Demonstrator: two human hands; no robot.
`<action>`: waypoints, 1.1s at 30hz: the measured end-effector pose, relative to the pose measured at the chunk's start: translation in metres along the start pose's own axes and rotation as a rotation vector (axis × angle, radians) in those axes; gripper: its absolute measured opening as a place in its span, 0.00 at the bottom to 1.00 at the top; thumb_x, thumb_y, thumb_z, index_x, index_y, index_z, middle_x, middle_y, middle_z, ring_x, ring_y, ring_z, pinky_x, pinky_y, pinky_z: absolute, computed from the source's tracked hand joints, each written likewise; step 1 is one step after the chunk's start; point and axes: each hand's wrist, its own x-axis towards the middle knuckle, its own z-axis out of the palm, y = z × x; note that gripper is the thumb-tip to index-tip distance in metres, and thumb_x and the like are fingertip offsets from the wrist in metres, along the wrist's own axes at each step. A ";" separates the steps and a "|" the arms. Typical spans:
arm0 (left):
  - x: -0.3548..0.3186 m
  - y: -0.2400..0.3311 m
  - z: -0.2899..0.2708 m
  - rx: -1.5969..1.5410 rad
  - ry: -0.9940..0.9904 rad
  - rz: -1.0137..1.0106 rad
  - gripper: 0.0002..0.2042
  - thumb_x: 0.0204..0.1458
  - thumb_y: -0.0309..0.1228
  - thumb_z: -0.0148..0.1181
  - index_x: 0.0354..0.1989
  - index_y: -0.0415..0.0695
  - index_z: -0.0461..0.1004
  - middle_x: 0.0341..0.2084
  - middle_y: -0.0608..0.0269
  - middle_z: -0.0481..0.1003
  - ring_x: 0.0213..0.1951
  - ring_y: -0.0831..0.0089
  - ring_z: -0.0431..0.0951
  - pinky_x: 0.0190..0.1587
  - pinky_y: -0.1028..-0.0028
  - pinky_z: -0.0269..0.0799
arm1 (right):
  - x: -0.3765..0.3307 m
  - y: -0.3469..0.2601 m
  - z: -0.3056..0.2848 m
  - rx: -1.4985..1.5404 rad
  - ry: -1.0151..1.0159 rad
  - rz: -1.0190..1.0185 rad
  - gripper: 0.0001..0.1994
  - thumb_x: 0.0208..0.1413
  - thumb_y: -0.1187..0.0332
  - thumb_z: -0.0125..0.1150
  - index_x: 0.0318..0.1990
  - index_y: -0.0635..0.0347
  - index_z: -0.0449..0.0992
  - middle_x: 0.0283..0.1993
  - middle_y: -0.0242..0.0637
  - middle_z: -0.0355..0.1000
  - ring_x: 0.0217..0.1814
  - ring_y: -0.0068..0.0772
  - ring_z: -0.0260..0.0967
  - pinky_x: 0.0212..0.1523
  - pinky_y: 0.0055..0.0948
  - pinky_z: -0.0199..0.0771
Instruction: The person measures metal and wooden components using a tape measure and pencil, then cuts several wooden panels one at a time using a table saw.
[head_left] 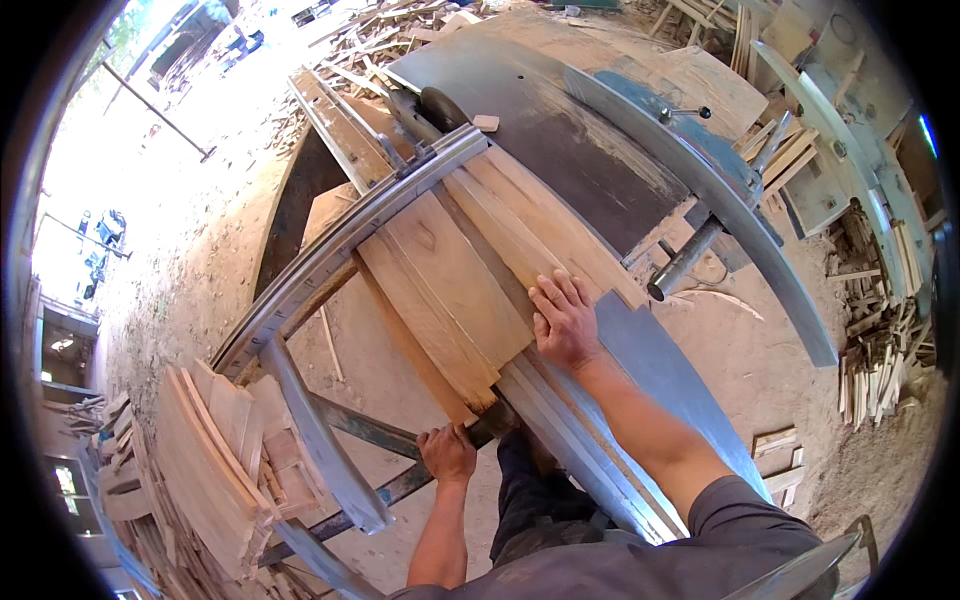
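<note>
Several wooden boards (pixel 440 270) lie side by side on a sliding saw table, their far ends against a long metal fence (pixel 350 228). My right hand (pixel 566 322) rests on top of the right-hand boards, fingers stretched forward and palm down. At the near end of a narrow board (pixel 408 345), on the left edge of the row, my left hand (pixel 447 453) is closed with its fingers curled over the end. The undersides of its fingers are hidden. One board's near corner looks dark and rough.
Beyond the fence is a dark round disc (pixel 444 108) by the steel saw table (pixel 560 150). A curved-looking metal rip fence (pixel 720 190) crosses the right side. Stacked boards (pixel 215 450) stand at lower left. Scrap wood (pixel 400 40) is heaped at the back, with more offcuts (pixel 875 380) at right.
</note>
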 end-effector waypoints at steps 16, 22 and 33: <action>-0.003 0.001 -0.002 -0.043 0.026 -0.019 0.13 0.61 0.36 0.53 0.27 0.46 0.78 0.23 0.55 0.78 0.34 0.55 0.78 0.47 0.57 0.64 | 0.000 -0.002 0.001 -0.024 -0.091 0.005 0.25 0.52 0.67 0.58 0.60 0.56 0.76 0.68 0.40 0.67 0.75 0.48 0.56 0.76 0.50 0.47; -0.002 0.005 0.005 0.039 0.010 -0.028 0.12 0.58 0.35 0.53 0.27 0.45 0.78 0.24 0.54 0.79 0.34 0.54 0.78 0.48 0.57 0.64 | -0.001 0.004 0.005 0.003 -0.056 0.037 0.23 0.52 0.66 0.60 0.57 0.56 0.78 0.67 0.39 0.68 0.74 0.46 0.58 0.75 0.49 0.48; 0.004 -0.009 0.019 0.057 -0.015 0.024 0.13 0.62 0.32 0.49 0.35 0.45 0.82 0.27 0.54 0.80 0.35 0.57 0.79 0.48 0.59 0.66 | 0.001 0.005 0.003 0.066 -0.048 0.070 0.22 0.55 0.62 0.61 0.58 0.56 0.77 0.68 0.40 0.67 0.75 0.46 0.55 0.76 0.48 0.47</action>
